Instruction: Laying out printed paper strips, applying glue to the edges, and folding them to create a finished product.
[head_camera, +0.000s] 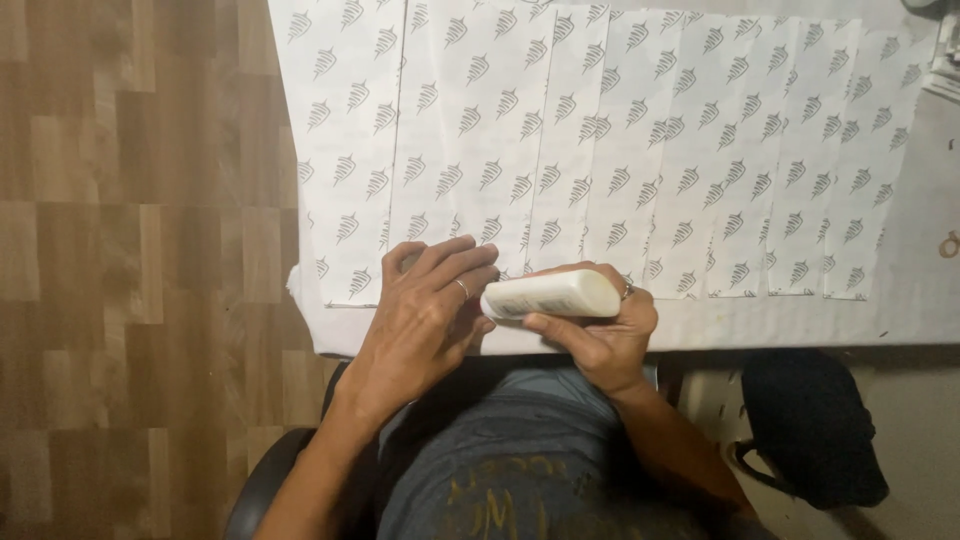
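Head view: my right hand (600, 345) has its grip wrapped around a white bottle (552, 296), held sideways just over the near edge of the table (920, 290), while my left hand (425, 310) meets the bottle's end with its fingers curled there, though I cannot tell whether they pinch a cap. Just beyond my knuckles lie overlapping paper strips (600, 130) printed with grey leaf marks, covering most of the table. A dark bag (810, 430) sits on the floor (130, 250) to my right.
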